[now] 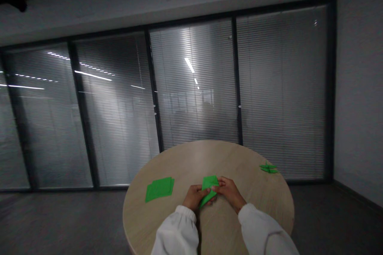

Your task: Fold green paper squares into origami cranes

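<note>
A partly folded piece of green paper (209, 182) is held between my hands, a little above the round table. My left hand (194, 197) grips its left and lower side, with the thumb on top and fingers beneath. On the right edge, the fingers of my right hand (229, 191) pinch the paper. Its lower end narrows toward a point; the finer folds are too small to make out. Left of my hands lies a loose stack of green paper sheets (161, 188). Small folded green paper pieces (268, 167) rest near the table's right edge.
The round wooden table (206, 155) has its curved edge on all visible sides. Behind it stands a glass partition with blinds (196, 107) in dark frames. A grey wall (359, 99) is at the right, and dark floor (68, 219) surrounds the table.
</note>
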A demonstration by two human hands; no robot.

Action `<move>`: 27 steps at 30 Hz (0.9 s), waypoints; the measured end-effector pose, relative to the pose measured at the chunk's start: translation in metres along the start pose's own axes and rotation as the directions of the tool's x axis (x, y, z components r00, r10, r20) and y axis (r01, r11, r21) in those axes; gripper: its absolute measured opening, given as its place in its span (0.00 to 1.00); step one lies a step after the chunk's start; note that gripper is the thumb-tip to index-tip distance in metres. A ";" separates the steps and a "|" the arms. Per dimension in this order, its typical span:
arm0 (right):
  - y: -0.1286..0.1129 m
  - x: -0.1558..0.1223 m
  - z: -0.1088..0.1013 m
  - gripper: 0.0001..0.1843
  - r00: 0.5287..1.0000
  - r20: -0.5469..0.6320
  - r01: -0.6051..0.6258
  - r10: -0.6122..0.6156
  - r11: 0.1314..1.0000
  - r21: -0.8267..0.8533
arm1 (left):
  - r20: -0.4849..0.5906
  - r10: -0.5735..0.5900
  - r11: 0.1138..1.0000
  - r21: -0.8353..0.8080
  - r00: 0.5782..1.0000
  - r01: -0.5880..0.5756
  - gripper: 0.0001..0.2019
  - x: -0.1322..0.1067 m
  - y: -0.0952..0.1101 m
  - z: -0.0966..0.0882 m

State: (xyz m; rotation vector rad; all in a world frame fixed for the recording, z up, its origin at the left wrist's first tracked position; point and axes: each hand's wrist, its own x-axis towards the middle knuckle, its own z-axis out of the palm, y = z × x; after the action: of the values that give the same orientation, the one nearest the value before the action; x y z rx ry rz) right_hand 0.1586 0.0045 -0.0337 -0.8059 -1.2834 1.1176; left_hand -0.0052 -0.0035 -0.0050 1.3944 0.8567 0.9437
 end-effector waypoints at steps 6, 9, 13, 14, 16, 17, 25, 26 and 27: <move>-0.010 -0.006 0.002 0.21 0.998 0.048 -0.046 0.049 0.997 -0.064 | 0.099 0.017 0.999 0.025 0.995 -0.020 0.23 0.001 -0.003 0.000; -0.012 -0.008 0.003 0.20 0.999 0.022 -0.039 0.041 0.995 -0.093 | 0.106 -0.002 1.000 0.018 0.994 0.000 0.25 0.002 -0.006 -0.001; -0.010 -0.006 0.001 0.19 0.999 -0.032 -0.004 -0.001 0.990 -0.138 | 0.086 -0.057 0.998 0.003 0.995 0.057 0.25 0.003 -0.008 -0.001; -0.009 -0.005 0.000 0.19 0.999 -0.049 0.005 -0.012 0.990 -0.143 | 0.079 -0.070 0.998 -0.001 0.994 0.070 0.24 0.003 -0.008 -0.001; -0.008 -0.004 -0.001 0.21 0.996 -0.088 0.007 -0.018 0.991 -0.131 | 0.053 -0.086 0.996 -0.014 0.995 0.087 0.23 0.003 -0.008 0.000; -0.008 -0.004 -0.002 0.22 0.994 -0.108 0.003 -0.015 0.994 -0.113 | 0.034 -0.086 0.996 -0.024 0.996 0.087 0.23 0.003 -0.008 0.000; -0.008 -0.003 -0.005 0.24 0.982 -0.188 -0.005 0.008 1.000 0.016 | -0.103 -0.031 0.995 -0.096 0.994 0.021 0.23 0.007 -0.007 -0.003; -0.006 -0.002 -0.006 0.23 0.980 -0.198 -0.001 0.003 1.000 0.010 | -0.097 -0.032 0.995 -0.097 0.995 0.023 0.23 0.008 -0.008 -0.003; -0.005 -0.001 -0.007 0.23 0.978 -0.207 0.005 -0.006 1.000 -0.004 | -0.088 -0.033 0.995 -0.096 0.996 0.024 0.23 0.008 -0.009 -0.003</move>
State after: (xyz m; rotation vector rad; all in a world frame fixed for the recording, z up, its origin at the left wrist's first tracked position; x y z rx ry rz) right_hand 0.1661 0.0028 -0.0307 -0.8972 -1.1127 0.9990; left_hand -0.0045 0.0052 -0.0132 1.2635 0.8845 1.0180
